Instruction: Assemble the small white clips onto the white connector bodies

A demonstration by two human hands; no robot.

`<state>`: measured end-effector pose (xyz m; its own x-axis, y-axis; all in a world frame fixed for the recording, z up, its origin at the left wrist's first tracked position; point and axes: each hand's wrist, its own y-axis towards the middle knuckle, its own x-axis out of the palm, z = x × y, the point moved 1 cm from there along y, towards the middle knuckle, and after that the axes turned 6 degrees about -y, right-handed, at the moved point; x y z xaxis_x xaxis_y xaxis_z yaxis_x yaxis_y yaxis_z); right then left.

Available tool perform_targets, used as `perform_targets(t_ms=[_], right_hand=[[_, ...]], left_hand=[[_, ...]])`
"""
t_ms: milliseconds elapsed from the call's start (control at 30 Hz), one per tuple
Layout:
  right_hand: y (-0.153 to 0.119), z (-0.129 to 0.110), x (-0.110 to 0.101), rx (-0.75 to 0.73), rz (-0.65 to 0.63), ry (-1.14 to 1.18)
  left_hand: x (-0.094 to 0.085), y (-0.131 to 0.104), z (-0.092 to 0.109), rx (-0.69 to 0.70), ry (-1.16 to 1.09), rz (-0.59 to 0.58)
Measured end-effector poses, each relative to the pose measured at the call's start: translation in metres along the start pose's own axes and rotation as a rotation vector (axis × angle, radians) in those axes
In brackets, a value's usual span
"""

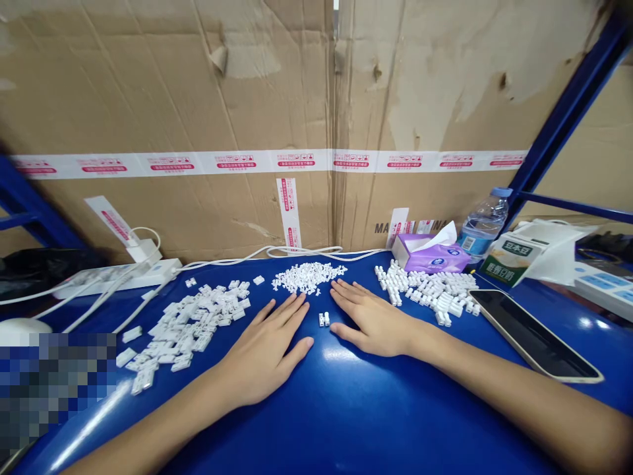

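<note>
My left hand [270, 349] lies flat on the blue table [346, 422], palm down, fingers stretched out and holding nothing. Opposite it, my right hand [370, 320] rests flat too, thumb and fingers apart. Between the two hands sits a small white plastic connector piece [324, 319], touched by neither. Just beyond the fingertips is a heap of tiny white parts [309, 277]. A spread pile of flat white plastic pieces [198, 320] lies left of my left hand. To the right of my right hand is a pile of white connector-like pieces [430, 289].
A phone [534, 336], a purple tissue pack [430, 254], a plastic bottle [484, 221] and a green-and-white carton [514, 254] stand or lie at right. At left is a power strip [163, 269] with white cables. Cardboard [222, 218] walls the back.
</note>
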<state>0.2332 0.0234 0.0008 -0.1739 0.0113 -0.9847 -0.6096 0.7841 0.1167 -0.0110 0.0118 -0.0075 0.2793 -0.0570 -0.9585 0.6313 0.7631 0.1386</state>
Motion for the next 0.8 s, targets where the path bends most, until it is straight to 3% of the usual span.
perform_targets(t_ms=[233,567,800], right_hand=[[0.000,0.000,0.000,0.000,-0.014,-0.023],[0.000,0.001,0.002,-0.003,0.006,-0.012],[0.000,0.002,0.002,-0.001,0.001,-0.017]], left_hand=[[-0.004,0.000,-0.001,-0.003,0.003,0.029],[-0.015,0.008,-0.021,0.033,-0.020,0.075],[-0.014,0.010,-0.025,0.100,-0.096,0.215]])
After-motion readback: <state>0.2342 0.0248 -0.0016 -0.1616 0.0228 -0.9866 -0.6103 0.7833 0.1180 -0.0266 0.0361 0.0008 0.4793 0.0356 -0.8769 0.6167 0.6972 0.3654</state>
